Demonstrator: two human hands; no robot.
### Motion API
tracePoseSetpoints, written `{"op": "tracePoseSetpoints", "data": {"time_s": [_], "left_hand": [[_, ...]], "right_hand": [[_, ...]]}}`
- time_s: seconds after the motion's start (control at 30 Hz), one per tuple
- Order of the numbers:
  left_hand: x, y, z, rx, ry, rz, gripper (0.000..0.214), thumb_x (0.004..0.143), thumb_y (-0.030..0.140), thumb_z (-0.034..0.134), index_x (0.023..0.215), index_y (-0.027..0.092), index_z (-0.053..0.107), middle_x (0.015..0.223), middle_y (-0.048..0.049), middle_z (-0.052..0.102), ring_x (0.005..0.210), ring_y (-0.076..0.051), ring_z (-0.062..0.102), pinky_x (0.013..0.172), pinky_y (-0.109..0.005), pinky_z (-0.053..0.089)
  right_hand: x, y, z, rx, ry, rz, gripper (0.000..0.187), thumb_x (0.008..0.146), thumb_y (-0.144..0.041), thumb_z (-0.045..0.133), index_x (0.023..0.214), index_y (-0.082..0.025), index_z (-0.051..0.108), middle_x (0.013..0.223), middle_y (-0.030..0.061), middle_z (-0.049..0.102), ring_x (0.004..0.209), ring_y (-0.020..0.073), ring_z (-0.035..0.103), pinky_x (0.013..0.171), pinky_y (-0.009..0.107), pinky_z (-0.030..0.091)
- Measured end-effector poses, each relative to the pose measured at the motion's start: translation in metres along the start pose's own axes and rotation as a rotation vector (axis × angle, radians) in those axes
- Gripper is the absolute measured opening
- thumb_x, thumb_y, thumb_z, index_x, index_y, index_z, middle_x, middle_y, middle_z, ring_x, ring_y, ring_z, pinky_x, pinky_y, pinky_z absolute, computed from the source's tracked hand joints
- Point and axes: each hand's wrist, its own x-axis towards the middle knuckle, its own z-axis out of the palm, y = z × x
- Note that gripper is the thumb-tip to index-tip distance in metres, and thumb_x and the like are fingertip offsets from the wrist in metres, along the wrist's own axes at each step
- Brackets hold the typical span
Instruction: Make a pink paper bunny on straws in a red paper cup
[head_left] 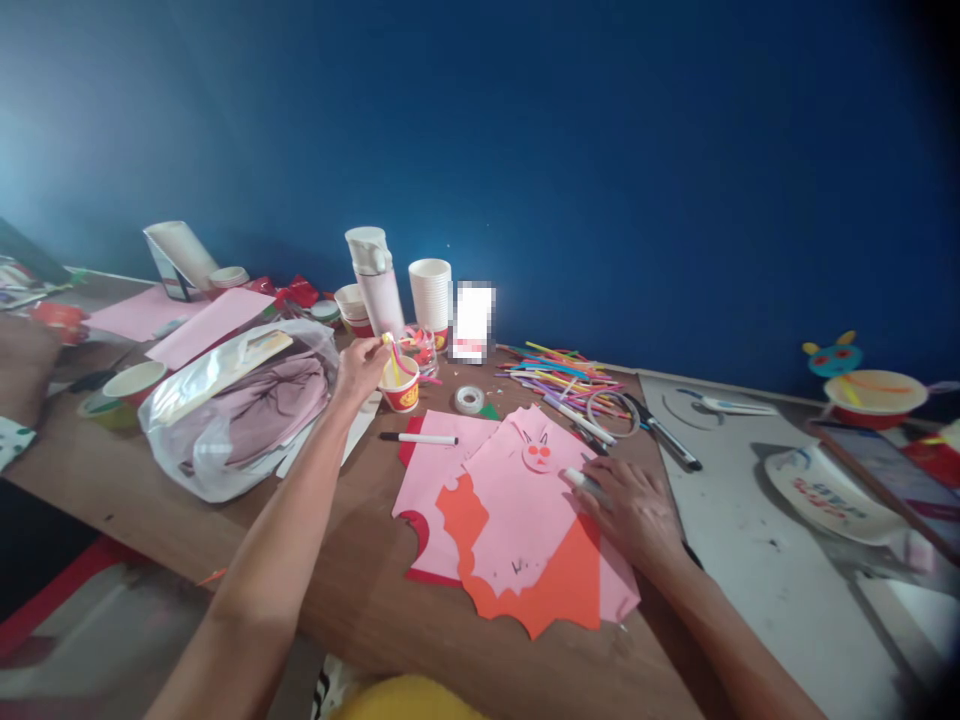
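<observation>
My left hand (363, 366) is closed at the rim of a small red-and-white paper cup (403, 398), pinching a yellow strip (394, 358) above it. A pink strip (411, 376) bends out over the cup's edge. My right hand (634, 502) rests on pink paper sheets (517, 530), its fingers round a white tube (586, 486) that looks like a glue stick. Beside the tube's tip lies a round pink cutout (539, 455) with a cat-like face. Scalloped orange paper (551, 600) sticks out under the pink sheet.
A marker (420, 438) and a tape roll (470, 400) lie near the cup. Colourful pipe cleaners (562, 370) are heaped behind, by a cutter (671, 438). Stacked paper cups (430, 290) and a bottle (376, 285) stand at the wall; a plastic bag (217, 480) fills the left. Another person's arm (26, 365) shows far left.
</observation>
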Motion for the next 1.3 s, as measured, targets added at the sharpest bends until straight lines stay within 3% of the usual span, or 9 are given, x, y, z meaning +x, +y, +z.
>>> {"op": "tracePoseSetpoints", "data": {"time_s": [0.8, 1.1, 1.3], "left_hand": [[-0.016, -0.006, 0.002, -0.183, -0.073, -0.102, 0.033, 0.065, 0.040, 0.058, 0.082, 0.013, 0.068, 0.074, -0.0037, 0.067, 0.068, -0.017, 0.060, 0.060, -0.023, 0.045], [-0.030, 0.009, -0.007, -0.269, -0.053, -0.147, 0.028, 0.065, 0.037, 0.061, 0.078, 0.013, 0.067, 0.067, -0.0009, 0.063, 0.063, -0.014, 0.056, 0.057, -0.022, 0.042], [-0.051, 0.029, -0.022, -0.393, -0.118, -0.151, 0.028, 0.066, 0.038, 0.061, 0.079, 0.014, 0.066, 0.067, 0.0002, 0.063, 0.059, -0.012, 0.055, 0.056, -0.021, 0.043]], "right_hand": [[0.000, 0.000, 0.000, -0.004, -0.014, -0.012, 0.029, 0.084, -0.042, 0.053, 0.100, -0.021, 0.064, 0.103, 0.0069, 0.065, 0.090, 0.0219, 0.057, 0.078, 0.036, 0.035], [0.000, 0.000, 0.000, 0.003, -0.003, -0.024, 0.028, 0.084, -0.042, 0.052, 0.101, -0.023, 0.065, 0.103, 0.0063, 0.066, 0.088, 0.0216, 0.058, 0.075, 0.035, 0.035], [-0.001, 0.001, 0.004, 0.000, -0.021, -0.023, 0.029, 0.085, -0.043, 0.050, 0.104, -0.024, 0.063, 0.106, 0.0065, 0.065, 0.089, 0.0223, 0.057, 0.076, 0.036, 0.035]]}}
